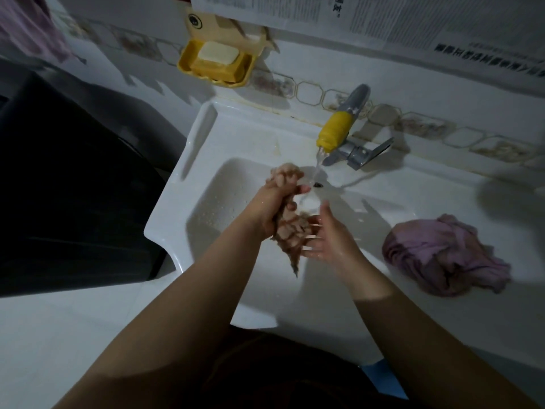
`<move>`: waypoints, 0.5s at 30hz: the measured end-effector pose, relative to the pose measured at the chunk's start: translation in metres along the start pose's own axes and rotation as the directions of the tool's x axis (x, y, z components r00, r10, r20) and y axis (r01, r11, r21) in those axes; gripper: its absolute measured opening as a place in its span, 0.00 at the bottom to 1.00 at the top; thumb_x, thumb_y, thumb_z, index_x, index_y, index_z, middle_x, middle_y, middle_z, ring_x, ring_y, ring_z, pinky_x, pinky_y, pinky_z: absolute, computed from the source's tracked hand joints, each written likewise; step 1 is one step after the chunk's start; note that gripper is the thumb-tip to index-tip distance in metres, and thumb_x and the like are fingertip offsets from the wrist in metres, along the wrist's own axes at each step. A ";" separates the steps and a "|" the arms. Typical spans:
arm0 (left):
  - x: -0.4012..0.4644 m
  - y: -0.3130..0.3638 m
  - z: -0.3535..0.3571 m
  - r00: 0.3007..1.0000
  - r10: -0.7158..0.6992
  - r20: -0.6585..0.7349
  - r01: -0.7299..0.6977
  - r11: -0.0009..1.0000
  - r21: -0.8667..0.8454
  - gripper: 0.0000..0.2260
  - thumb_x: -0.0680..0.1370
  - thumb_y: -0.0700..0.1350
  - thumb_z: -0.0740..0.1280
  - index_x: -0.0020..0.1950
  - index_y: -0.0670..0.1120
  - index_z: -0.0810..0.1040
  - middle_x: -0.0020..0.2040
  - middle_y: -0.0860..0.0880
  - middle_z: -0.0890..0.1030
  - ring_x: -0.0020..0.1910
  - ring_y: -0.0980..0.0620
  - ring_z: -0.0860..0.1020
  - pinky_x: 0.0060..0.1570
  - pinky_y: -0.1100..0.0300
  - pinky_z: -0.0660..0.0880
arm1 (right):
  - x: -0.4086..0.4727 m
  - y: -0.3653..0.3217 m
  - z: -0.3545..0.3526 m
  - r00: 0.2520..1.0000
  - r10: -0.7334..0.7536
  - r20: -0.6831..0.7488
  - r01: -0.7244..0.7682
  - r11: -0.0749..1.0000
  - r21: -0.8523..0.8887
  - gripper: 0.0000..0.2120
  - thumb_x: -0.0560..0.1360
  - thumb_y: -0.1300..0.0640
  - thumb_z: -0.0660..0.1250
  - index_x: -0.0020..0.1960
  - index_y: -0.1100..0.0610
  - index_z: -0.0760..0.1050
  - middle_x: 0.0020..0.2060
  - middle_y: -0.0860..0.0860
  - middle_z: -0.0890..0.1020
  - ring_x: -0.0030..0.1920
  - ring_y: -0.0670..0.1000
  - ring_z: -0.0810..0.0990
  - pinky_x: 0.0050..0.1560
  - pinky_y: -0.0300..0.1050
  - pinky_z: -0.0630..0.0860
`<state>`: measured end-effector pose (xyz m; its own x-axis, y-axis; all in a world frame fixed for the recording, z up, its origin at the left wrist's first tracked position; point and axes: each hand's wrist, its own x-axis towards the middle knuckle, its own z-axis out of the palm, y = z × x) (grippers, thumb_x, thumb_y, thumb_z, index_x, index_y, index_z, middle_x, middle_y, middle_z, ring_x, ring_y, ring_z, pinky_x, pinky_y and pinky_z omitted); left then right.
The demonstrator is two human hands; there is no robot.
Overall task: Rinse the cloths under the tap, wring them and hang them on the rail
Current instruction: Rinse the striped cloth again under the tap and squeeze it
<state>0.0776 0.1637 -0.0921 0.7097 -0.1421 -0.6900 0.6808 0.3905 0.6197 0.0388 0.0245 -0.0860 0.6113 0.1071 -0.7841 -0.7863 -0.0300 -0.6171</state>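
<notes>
Cloth, a small brownish one, hangs twisted over the basin of the sink, gripped in the middle by the left hand. That hand's fingers curl tightly round it, so a bunched end sticks up above the fist and a longer, ragged tail droops below, tapering to a point. The right hand is beside the lower part of the cloth, palm turned toward it, fingers spread and fairly straight, the fingertips touching or nearly touching the fabric; it does not clasp anything. Both hands look wet. Just behind them the tap, grey with a yellow nozzle, runs a thin stream of water into the basin near the drain; the stream falls just right of the cloth's upper end, and whether it touches it is unclear. On the sink's flat ledge to the right, well apart from the hands, lies a second cloth, mauve and crumpled in a heap. On the wall above the sink's left corner a yellow dish holds a pale bar of soap. In the upper left corner a pink towel hangs, blurred.
</notes>
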 end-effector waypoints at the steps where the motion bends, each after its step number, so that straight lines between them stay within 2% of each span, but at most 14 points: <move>1: -0.010 0.001 0.002 0.998 0.032 0.060 -0.037 0.996 0.077 0.08 0.81 0.40 0.60 0.56 0.43 0.77 0.42 0.49 0.82 0.26 0.57 0.70 0.27 0.65 0.71 | 0.009 0.000 -0.003 0.999 0.046 -0.008 -0.046 0.998 0.053 0.32 0.76 0.30 0.47 0.49 0.55 0.76 0.46 0.55 0.83 0.51 0.57 0.81 0.52 0.54 0.77; 3: -0.024 0.000 0.004 0.981 0.048 0.189 -0.089 0.972 0.218 0.07 0.82 0.40 0.58 0.56 0.42 0.75 0.36 0.51 0.82 0.24 0.57 0.72 0.26 0.67 0.71 | 0.026 -0.003 -0.008 0.996 0.079 0.044 -0.085 0.983 0.165 0.39 0.71 0.25 0.45 0.50 0.56 0.78 0.40 0.52 0.81 0.48 0.56 0.79 0.52 0.52 0.73; 4: -0.031 0.000 0.005 0.974 0.037 0.225 -0.110 0.941 0.320 0.09 0.83 0.44 0.58 0.55 0.43 0.75 0.33 0.51 0.81 0.25 0.57 0.74 0.26 0.66 0.72 | 0.031 -0.010 -0.008 0.994 0.063 0.092 -0.083 0.969 0.232 0.38 0.71 0.25 0.47 0.49 0.56 0.78 0.35 0.52 0.80 0.43 0.55 0.78 0.48 0.49 0.73; 6: -0.038 -0.003 0.004 0.975 -0.016 0.221 -0.100 0.858 0.505 0.21 0.82 0.58 0.55 0.50 0.43 0.78 0.31 0.49 0.80 0.27 0.52 0.76 0.29 0.62 0.74 | 0.037 -0.026 -0.005 0.989 0.026 0.144 -0.073 0.941 0.331 0.28 0.73 0.30 0.56 0.44 0.54 0.76 0.30 0.51 0.79 0.30 0.51 0.77 0.33 0.42 0.74; 7: -0.038 -0.006 0.001 0.980 -0.049 0.191 -0.067 0.827 0.559 0.27 0.80 0.63 0.52 0.49 0.43 0.80 0.35 0.46 0.82 0.30 0.49 0.78 0.32 0.59 0.77 | 0.037 -0.034 -0.003 0.991 0.013 0.133 -0.061 0.928 0.368 0.22 0.76 0.35 0.59 0.42 0.54 0.75 0.29 0.50 0.79 0.27 0.49 0.78 0.28 0.40 0.73; 8: -0.036 -0.009 -0.003 0.987 -0.065 0.150 -0.035 0.812 0.583 0.30 0.79 0.65 0.51 0.50 0.42 0.81 0.40 0.42 0.84 0.35 0.45 0.80 0.37 0.53 0.80 | 0.038 -0.040 -0.001 0.993 -0.009 0.120 -0.041 0.912 0.408 0.16 0.78 0.42 0.60 0.44 0.54 0.74 0.28 0.49 0.79 0.27 0.48 0.79 0.27 0.39 0.75; 9: -0.034 -0.014 -0.007 0.992 -0.066 0.107 -0.009 0.811 0.585 0.30 0.80 0.65 0.50 0.52 0.42 0.81 0.47 0.40 0.84 0.41 0.42 0.81 0.45 0.46 0.79 | 0.038 -0.044 -0.001 0.993 -0.041 0.114 -0.012 0.904 0.426 0.12 0.80 0.48 0.60 0.46 0.55 0.74 0.28 0.49 0.79 0.28 0.47 0.79 0.29 0.38 0.76; 11: -0.032 -0.021 -0.014 0.997 -0.065 0.052 0.024 0.821 0.571 0.25 0.81 0.62 0.53 0.57 0.44 0.80 0.53 0.42 0.82 0.52 0.41 0.80 0.58 0.42 0.74 | 0.034 -0.049 -0.002 0.981 -0.129 0.147 0.063 0.920 0.387 0.08 0.81 0.56 0.58 0.51 0.59 0.73 0.29 0.51 0.79 0.31 0.48 0.81 0.34 0.39 0.78; 13: -0.031 -0.023 -0.016 0.997 -0.054 0.059 0.020 0.881 0.473 0.24 0.80 0.62 0.54 0.59 0.46 0.79 0.56 0.48 0.81 0.57 0.46 0.79 0.63 0.43 0.72 | 0.030 -0.050 -0.001 0.950 -0.224 0.217 0.167 0.953 0.254 0.08 0.81 0.60 0.55 0.49 0.60 0.72 0.35 0.56 0.82 0.37 0.52 0.82 0.39 0.44 0.79; 15: -0.030 -0.022 -0.014 0.998 -0.021 0.055 0.001 0.935 0.355 0.27 0.80 0.63 0.50 0.59 0.46 0.79 0.57 0.47 0.81 0.58 0.46 0.78 0.63 0.48 0.72 | 0.025 -0.048 0.002 0.915 -0.286 0.283 0.252 0.956 0.151 0.09 0.82 0.59 0.53 0.52 0.62 0.70 0.49 0.64 0.81 0.48 0.57 0.81 0.48 0.47 0.79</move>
<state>0.0390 0.1722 -0.0903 0.7038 -0.2001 -0.6816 0.7012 0.0418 0.7117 0.0917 0.0305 -0.0754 0.7590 0.3883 -0.5226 -0.6112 0.1482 -0.7775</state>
